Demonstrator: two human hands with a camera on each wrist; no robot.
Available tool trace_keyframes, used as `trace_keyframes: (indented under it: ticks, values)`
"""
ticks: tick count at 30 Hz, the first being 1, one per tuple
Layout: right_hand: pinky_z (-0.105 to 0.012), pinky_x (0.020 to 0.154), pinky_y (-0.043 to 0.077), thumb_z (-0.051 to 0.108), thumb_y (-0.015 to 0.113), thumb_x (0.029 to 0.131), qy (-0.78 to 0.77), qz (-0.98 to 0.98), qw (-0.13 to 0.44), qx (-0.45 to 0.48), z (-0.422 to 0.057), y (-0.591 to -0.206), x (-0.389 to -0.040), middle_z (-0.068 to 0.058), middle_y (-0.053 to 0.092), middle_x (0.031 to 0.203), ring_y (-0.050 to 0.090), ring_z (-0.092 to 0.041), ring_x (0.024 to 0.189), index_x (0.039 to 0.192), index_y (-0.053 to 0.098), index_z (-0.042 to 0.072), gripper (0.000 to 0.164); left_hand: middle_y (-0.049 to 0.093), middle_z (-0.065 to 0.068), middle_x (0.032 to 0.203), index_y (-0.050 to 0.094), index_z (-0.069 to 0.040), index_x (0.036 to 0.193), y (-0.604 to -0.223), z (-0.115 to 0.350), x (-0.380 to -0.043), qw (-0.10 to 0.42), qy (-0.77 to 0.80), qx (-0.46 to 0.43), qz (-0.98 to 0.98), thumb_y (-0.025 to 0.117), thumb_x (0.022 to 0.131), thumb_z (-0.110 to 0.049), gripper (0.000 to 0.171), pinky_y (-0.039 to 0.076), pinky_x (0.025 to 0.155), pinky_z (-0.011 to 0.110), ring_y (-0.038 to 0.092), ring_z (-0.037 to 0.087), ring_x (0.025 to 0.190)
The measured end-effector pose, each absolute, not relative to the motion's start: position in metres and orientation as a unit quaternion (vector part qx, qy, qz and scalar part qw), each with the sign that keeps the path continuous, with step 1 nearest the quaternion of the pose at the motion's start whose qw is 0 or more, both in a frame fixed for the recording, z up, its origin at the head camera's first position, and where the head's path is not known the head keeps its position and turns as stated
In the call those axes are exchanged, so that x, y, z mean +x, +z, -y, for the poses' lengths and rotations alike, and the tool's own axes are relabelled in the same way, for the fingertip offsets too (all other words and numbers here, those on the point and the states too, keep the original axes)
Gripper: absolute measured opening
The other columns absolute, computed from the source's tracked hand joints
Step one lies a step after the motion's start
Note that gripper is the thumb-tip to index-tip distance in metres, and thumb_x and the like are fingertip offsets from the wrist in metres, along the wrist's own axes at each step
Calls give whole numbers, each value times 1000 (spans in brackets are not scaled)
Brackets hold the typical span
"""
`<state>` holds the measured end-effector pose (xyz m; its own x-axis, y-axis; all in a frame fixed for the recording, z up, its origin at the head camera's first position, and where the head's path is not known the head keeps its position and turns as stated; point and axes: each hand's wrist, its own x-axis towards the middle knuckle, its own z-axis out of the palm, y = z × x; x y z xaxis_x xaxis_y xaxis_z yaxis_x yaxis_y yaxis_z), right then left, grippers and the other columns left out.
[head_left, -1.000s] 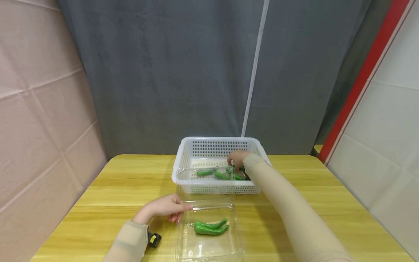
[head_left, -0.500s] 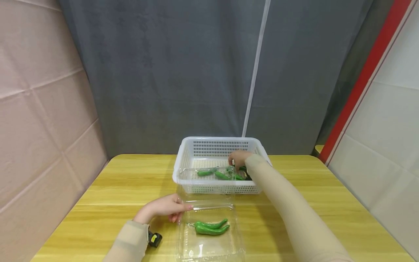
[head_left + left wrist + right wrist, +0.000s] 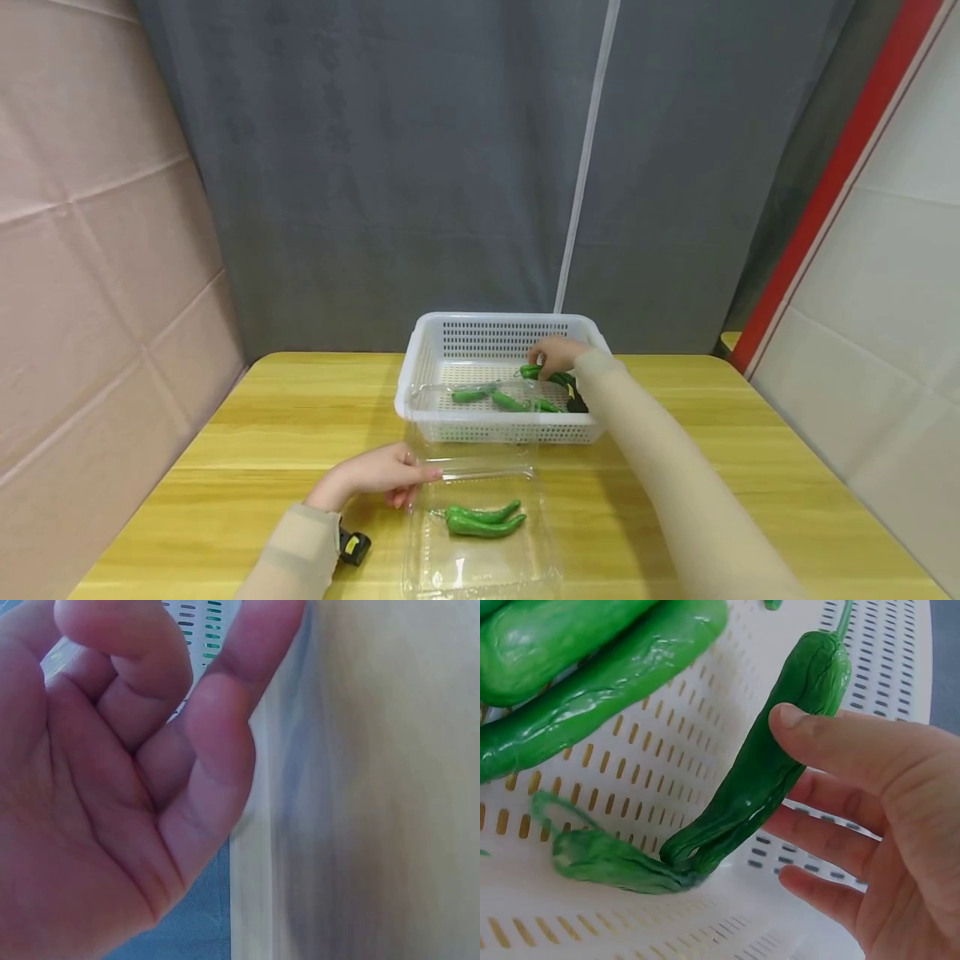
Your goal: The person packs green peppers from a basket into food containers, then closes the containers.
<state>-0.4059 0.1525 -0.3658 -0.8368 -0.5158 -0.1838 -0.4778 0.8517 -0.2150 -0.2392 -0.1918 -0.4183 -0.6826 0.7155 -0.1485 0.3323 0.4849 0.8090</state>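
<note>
In the head view my left hand [image 3: 382,475] pinches the left edge of a clear plastic clamshell box [image 3: 540,575] near its hinge, its thumb lying over the edge. The box stands unfolded, with two green chili peppers [image 3: 483,521] side by side in its near half. My right hand [image 3: 557,354] reaches into a white perforated basket [image 3: 427,333] and grips a dark green chili pepper [image 3: 765,765] with thumb and fingers. Below its tip, a wrinkled chili pepper [image 3: 615,862] lies on the basket floor. In the left wrist view, the left hand's lower fingers [image 3: 217,742] are curled.
More green chili peppers [image 3: 592,697] lie in the basket. The clear lid overlaps the basket's front wall. A wooden table [image 3: 262,433] extends to both sides. Behind it hangs a grey curtain [image 3: 375,167]; a pink panel [image 3: 112,208] stands left and a white one [image 3: 877,350] right.
My right hand has risen slightly and moved right inside the basket, and the chili pepper it grips now shows below its fingers. The left hand and the clamshell box stay put.
</note>
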Motion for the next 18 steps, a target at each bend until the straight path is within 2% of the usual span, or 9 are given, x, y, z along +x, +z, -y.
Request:
trace_keyframes:
  ticks: [9,18]
  values:
    - [-39,83,52,7,73,86,-118,-954,106,-255,-162,-356,-397,-16,65,112,61,-31,105,118,66,4,32,55,-2,47,61,1,60,-417,193,-238,244,402,311,-826,54,99,-38,56,40,45,21,45,11,42]
    - [-41,83,50,10,73,86,-111,-947,74,-292,-162,-346,-395,-12,66,102,61,-28,97,115,66,3,31,54,-2,47,60,3,60,-416,191,-238,243,403,315,-824,54,99,-38,57,39,43,21,44,11,41]
